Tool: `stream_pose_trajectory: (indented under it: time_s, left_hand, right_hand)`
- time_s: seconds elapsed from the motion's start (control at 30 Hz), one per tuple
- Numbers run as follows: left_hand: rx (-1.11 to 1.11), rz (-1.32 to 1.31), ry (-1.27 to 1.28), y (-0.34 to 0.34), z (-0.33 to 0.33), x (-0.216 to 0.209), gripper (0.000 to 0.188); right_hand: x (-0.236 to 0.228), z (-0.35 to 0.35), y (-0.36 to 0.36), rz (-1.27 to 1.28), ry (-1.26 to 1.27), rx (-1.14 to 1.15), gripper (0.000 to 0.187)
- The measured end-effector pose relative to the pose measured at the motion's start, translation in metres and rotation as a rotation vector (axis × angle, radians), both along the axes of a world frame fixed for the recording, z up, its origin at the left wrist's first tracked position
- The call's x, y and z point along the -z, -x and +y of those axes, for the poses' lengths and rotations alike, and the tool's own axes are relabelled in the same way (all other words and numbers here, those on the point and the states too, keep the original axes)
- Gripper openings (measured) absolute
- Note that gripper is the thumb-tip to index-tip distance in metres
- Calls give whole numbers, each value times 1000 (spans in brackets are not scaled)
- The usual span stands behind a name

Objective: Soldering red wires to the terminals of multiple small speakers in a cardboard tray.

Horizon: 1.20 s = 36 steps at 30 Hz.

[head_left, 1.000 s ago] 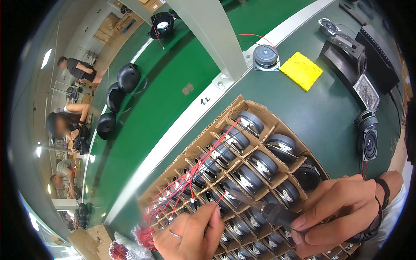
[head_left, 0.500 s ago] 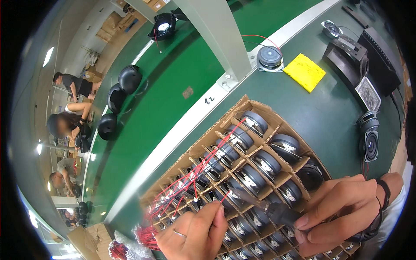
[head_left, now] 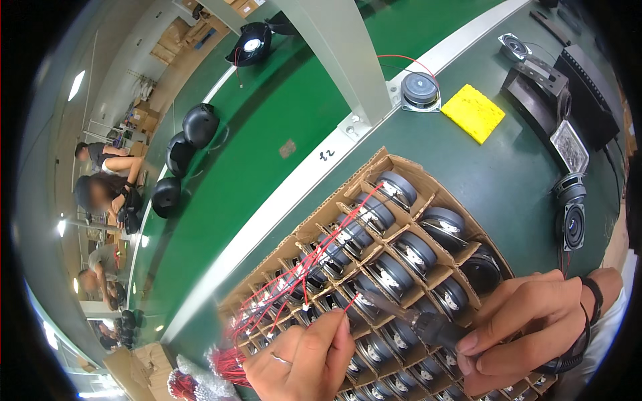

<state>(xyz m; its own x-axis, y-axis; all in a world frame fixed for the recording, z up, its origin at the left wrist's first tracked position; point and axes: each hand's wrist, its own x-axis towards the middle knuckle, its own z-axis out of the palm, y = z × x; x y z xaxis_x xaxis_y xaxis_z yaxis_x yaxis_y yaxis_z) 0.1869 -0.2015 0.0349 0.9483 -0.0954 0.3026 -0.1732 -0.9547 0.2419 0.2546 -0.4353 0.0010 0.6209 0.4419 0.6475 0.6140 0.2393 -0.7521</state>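
My left hand (head_left: 301,361), a ring on one finger, pinches a thin red wire (head_left: 350,304) between thumb and fingertips. The wire's end meets a small speaker in the middle of a divided cardboard box (head_left: 438,190). From the right, my right hand (head_left: 528,327) grips a soldering iron (head_left: 438,330) by its dark handle. Its tip points left, at or very near the wire's end; whether they touch I cannot tell. Round black speakers (head_left: 391,274) with metal frames fill the box's compartments. Several red wires (head_left: 314,257) lie across the far-left rows.
Bundled red wires (head_left: 227,364) lie left of my left hand. Beyond the box are a yellow sponge (head_left: 473,113), a loose speaker (head_left: 420,90) and a metal post (head_left: 334,53). A metal stand (head_left: 535,90) is at the right. Black rounded housings (head_left: 200,125) sit on the green conveyor; people work beyond it.
Both hands hold nearly the same pose, with the wire and soldering iron in place. The whole view has shifted slightly. A person at the far left has changed posture.
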Motion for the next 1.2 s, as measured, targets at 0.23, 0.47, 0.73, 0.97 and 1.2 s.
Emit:
stream_pose_trajectory:
  time_s: [0.23, 0.47, 0.73, 0.97, 1.2]
  left_hand:
    - [5, -5, 8, 0, 0, 1, 20]
    - [3, -16, 8, -1, 1, 1, 20]
    - [11, -22, 11, -1, 0, 1, 20]
    - [3, -17, 6, 0, 0, 1, 20]
    - [-1, -17, 2, 1, 2, 1, 19]
  right_hand:
    - [0, 0, 1, 3, 2, 9, 20]
    - [-1, 1, 1, 10, 3, 15, 18]
    - [-1, 0, 1, -12, 17, 19, 18]
    - [12, -10, 3, 351, -25, -177, 19]
    - [3, -10, -3, 62, 93, -153, 22]
